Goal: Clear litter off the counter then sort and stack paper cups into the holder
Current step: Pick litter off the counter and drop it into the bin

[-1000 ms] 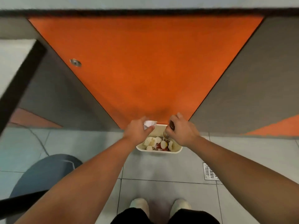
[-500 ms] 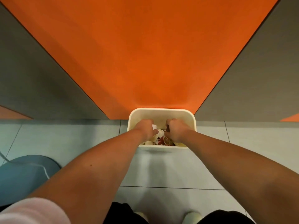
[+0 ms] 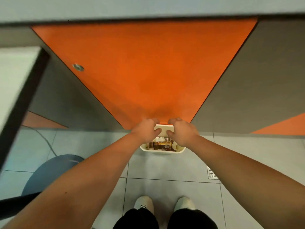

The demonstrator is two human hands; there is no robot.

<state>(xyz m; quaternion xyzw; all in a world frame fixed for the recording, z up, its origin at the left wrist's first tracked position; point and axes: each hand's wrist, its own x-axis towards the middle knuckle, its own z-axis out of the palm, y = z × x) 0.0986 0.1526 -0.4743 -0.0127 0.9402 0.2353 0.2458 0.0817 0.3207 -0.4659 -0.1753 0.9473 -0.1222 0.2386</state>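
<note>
Both hands hang over the small cream plastic waste bin (image 3: 162, 150) standing on the pale grey tiled floor (image 3: 165, 166) at 12 o'clock from the person's white shoes (image 3: 144, 203). The left hand (image 3: 146, 130) and right hand (image 3: 184, 132) each have fingers loosely curled with the thumb stretched inward; the grip of neither closes on anything that shows, so both look empty. The litter sits in the bin: a brown labelled bottle (image 3: 160, 144) lying across it, with white crumpled paper pieces (image 3: 159, 139) at its 12 o'clock.

The bin looks nearly full, so the bottle, lying high, could roll out if a wrist knocks the rim as the hands lift away. The bin is light and could tip against the orange cabinet panel (image 3: 140, 71) behind it. The paper cups and their holder are not in view; the counter edge (image 3: 148, 18) runs along the top.
</note>
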